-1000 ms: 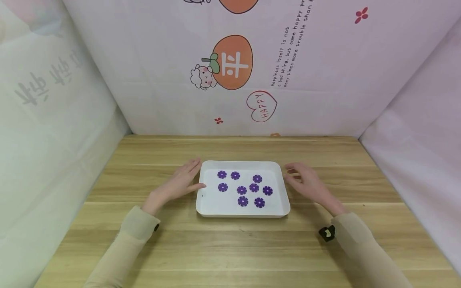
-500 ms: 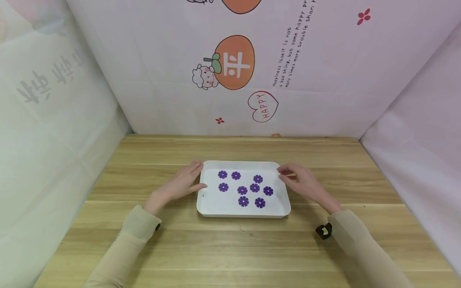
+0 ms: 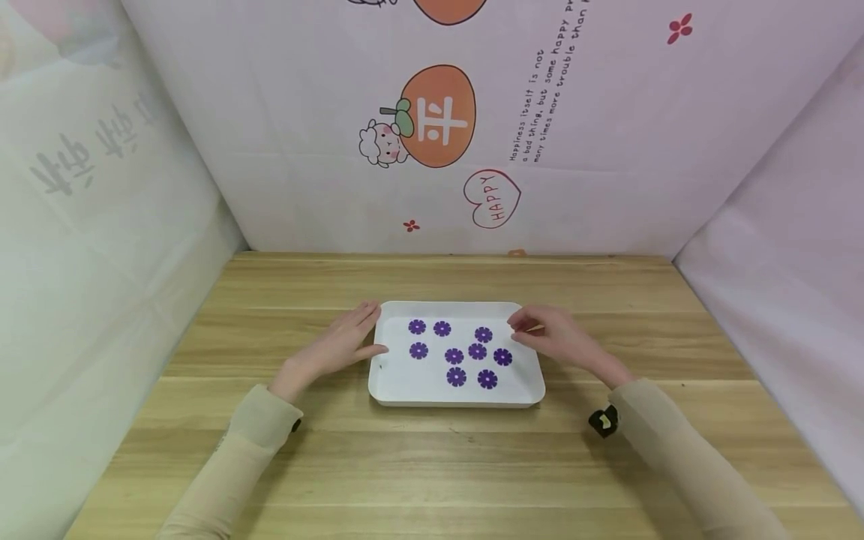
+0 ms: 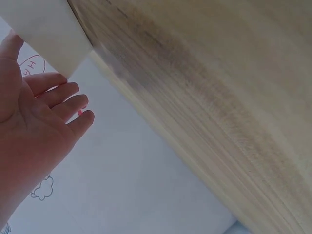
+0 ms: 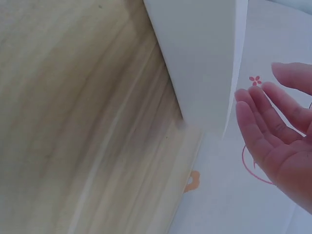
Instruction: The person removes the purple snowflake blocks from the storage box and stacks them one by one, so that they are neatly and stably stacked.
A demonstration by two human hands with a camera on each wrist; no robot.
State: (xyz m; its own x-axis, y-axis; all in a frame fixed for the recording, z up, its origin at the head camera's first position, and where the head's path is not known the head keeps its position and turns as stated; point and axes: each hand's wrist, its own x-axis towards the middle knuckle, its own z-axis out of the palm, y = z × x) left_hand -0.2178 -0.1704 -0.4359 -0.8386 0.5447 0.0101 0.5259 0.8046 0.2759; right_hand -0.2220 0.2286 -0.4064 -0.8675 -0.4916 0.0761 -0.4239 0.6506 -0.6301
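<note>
A white rectangular tray lies on the wooden table, with several purple notched discs, shaped like small flowers with a centre hole, spread flat inside it. At its left side my left hand rests against the rim, the fingers near the far corner and the thumb over the edge. The left wrist view shows that hand's fingertips right at the tray's corner. My right hand reaches over the right rim, fingers loosely bent and nothing between them. Its fingertips hover a little above and right of the nearest discs.
White printed cloth rises behind the wooden table, and white cloth panels stand on the left and right. A dark strap hangs by the right sleeve.
My right hand has moved left from outside the tray to over its right rim. The left hand has barely shifted against the left rim. The discs lie as before.
</note>
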